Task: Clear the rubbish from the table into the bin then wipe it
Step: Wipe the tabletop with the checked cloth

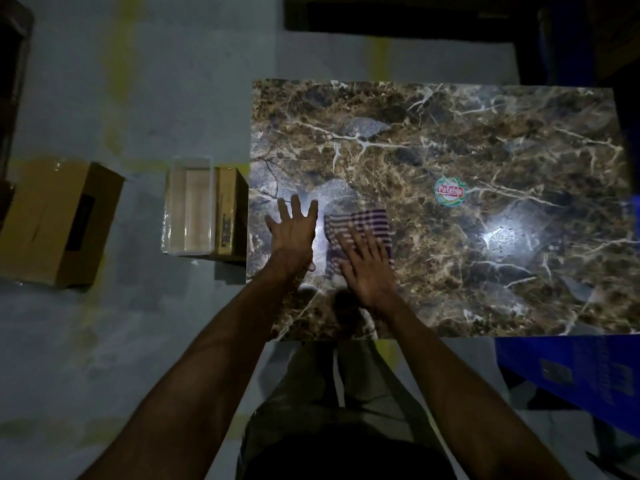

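Observation:
A brown marble-patterned table [485,140] fills the right of the head view. A striped purple and white cloth [367,221] lies near its front left corner. My right hand [367,268] presses flat on the cloth with fingers straight and spread. My left hand [294,230] rests flat on the bare tabletop just left of the cloth, fingers spread. A round green and red sticker [449,191] sits on the table to the right of the cloth. A clear plastic bin [188,206] stands on the floor beside the table's left edge.
A small cardboard box [230,211] stands between the clear bin and the table. A larger open cardboard box [55,223] lies on the floor at far left. A blue box [571,372] sits at the lower right. The scene is dim.

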Motion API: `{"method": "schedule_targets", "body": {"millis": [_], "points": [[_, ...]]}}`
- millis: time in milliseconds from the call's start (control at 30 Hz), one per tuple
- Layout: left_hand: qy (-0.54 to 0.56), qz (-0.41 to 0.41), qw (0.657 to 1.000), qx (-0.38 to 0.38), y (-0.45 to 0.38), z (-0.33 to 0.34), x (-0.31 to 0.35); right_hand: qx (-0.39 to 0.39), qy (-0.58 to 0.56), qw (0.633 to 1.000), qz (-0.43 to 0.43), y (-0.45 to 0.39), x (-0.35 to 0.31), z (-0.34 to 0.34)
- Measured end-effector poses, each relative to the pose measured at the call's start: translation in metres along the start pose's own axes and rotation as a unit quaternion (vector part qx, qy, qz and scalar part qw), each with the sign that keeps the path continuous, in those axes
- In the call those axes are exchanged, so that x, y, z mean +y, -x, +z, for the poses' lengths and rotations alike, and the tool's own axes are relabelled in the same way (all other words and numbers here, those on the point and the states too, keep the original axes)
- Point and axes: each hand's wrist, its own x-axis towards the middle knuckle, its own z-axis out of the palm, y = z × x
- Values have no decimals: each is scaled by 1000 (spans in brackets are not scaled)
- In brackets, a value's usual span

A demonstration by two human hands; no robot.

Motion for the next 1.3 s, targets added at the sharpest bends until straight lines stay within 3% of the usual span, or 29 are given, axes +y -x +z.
{"method": "schedule_targets", "body": {"millis": [100,267,333,400,500,700,800,1000,1167,1300], "points": [[-34,4,999,-16,-3,-5,0,-6,-13,999,47,16,30,-11],[-12,4,997,-72,-20,-6,-2,43,-26,984,174,-61,20,-20],[-26,11,996,-81,-24,-8,-4,32,-21,988,148,-78,-1,-17],[-30,21,996,-76,-33,-10,-8,11,-12,998,66,-68,-11,-11],[-11,33,998,-43,-43,-16,-13,-14,-14,1000,2,-32,5,-10],[8,6,999,35,-31,-12,-5,20,-31,993,112,-55,36,-28],[19,7,1000,-3,-36,-14,-9,36,-34,990,130,-96,13,-25],[38,14,997,-64,-44,-21,-12,-19,-18,1000,-14,-57,7,-15],[37,17,997,-71,-48,-19,-14,10,-13,998,68,-65,48,-35],[22,10,996,-83,-51,-18,-11,48,-22,994,100,-121,33,-38]]}}
